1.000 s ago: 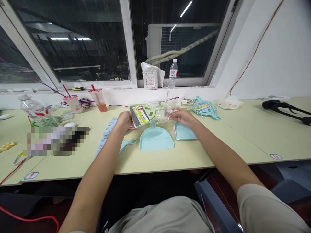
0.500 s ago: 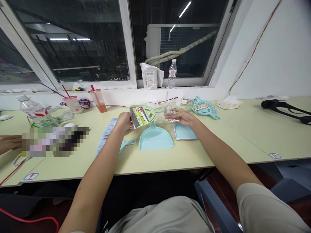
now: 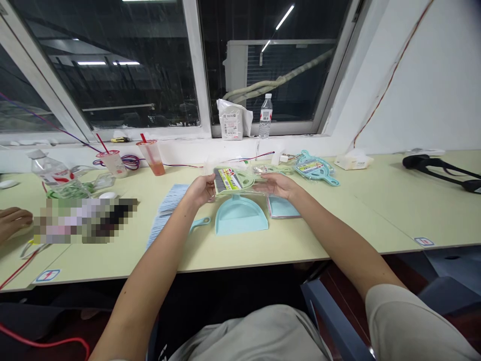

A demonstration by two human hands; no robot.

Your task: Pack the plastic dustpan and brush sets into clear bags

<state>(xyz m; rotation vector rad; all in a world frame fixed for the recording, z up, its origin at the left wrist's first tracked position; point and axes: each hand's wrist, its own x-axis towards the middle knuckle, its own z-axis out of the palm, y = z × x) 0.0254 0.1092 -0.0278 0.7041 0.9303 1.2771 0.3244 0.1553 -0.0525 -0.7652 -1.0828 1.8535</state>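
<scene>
A green dustpan and brush set (image 3: 233,181), with a yellow-green label and grey bristles, is in clear plastic wrap above the table. My left hand (image 3: 202,190) is closed on its left, bristle end. At the other end, my right hand (image 3: 278,185) grips the clear wrap near the handle. Below them a light blue dustpan (image 3: 241,215) lies on the table. To its left is a blue-bristled brush (image 3: 165,213), its handle partly behind my left forearm. Blue dustpan parts (image 3: 283,207) lie stacked under my right hand.
A wrapped blue set (image 3: 313,168) lies at the back, beside a tissue pack (image 3: 353,159). Two cups (image 3: 152,158) and a large bottle (image 3: 54,173) stand back left. Another person's hand (image 3: 14,220) rests at the far left.
The wrapped green set has moved slightly right in my left hand and now lies flatter. My right hand has closed onto the wrap. The other person's hand has shifted a little.
</scene>
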